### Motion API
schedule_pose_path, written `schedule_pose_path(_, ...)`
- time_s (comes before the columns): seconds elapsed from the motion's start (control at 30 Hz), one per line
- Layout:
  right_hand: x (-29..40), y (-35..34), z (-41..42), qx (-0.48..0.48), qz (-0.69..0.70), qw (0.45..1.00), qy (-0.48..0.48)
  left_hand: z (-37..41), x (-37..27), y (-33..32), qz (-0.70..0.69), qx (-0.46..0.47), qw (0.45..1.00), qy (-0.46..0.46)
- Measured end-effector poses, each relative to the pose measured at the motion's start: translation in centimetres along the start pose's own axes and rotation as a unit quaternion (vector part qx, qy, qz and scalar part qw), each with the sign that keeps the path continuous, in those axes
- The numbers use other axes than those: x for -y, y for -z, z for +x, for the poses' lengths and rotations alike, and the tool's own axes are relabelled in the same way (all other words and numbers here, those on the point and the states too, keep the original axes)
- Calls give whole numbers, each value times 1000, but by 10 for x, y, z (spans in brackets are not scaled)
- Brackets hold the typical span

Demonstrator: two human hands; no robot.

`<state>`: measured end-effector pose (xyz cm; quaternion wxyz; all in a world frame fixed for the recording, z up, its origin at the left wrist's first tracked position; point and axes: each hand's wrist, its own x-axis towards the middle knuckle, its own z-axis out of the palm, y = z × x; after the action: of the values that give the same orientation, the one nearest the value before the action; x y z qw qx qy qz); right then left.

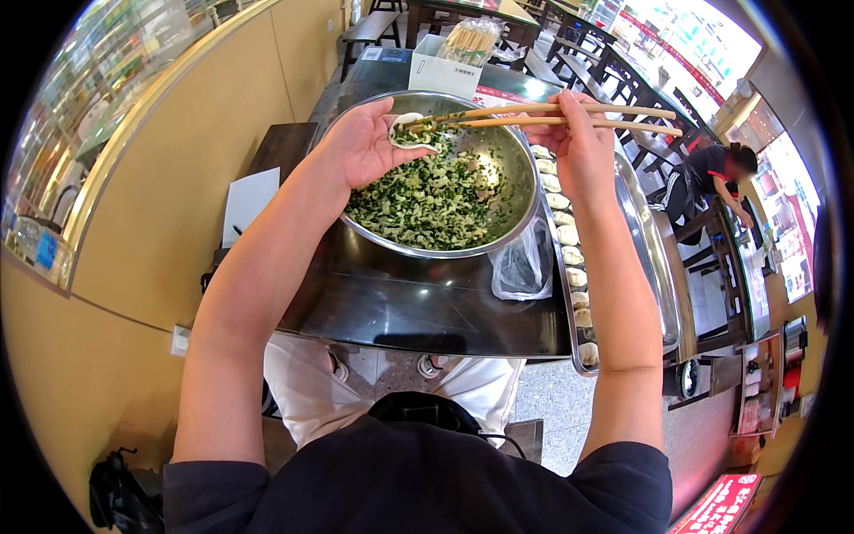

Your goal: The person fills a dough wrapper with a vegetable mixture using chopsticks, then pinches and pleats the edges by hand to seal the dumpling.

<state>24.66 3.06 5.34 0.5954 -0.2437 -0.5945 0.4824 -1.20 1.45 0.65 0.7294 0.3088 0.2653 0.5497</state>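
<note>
My left hand (363, 143) holds a round dumpling wrapper (400, 133) above the left rim of a large steel bowl (524, 213). A heap of chopped green and pale filling (430, 200) covers much of the bowl's bottom, and some of the same filling lies in the wrapper. Between the fingers of my right hand (567, 133) is a pair of long wooden chopsticks (507, 115). Their food-stained tips touch the filling in the wrapper. Under my right forearm, a metal tray (650, 247) carries a row of folded dumplings (568, 235); the forearm hides part of it.
The bowl stands on a dark glossy table (413, 300). A clear plastic bag (524, 263) lies between bowl and tray. Behind the bowl is a white box (444, 70) with bagged chopsticks (470, 41). At left, a tan partition (200, 167) runs alongside. Far right, a person (707, 173) leans over another table.
</note>
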Motion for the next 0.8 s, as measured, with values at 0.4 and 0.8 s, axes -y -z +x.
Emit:
schedule_pose_path(0.4,5,-6,1,-7,-23,998,59,0,0,-2,5,-52,999,-6)
schedule_pose_path(0.8,-34,33,16,-11,-177,981,-74,-4,-5,1,-58,-81,990,-104)
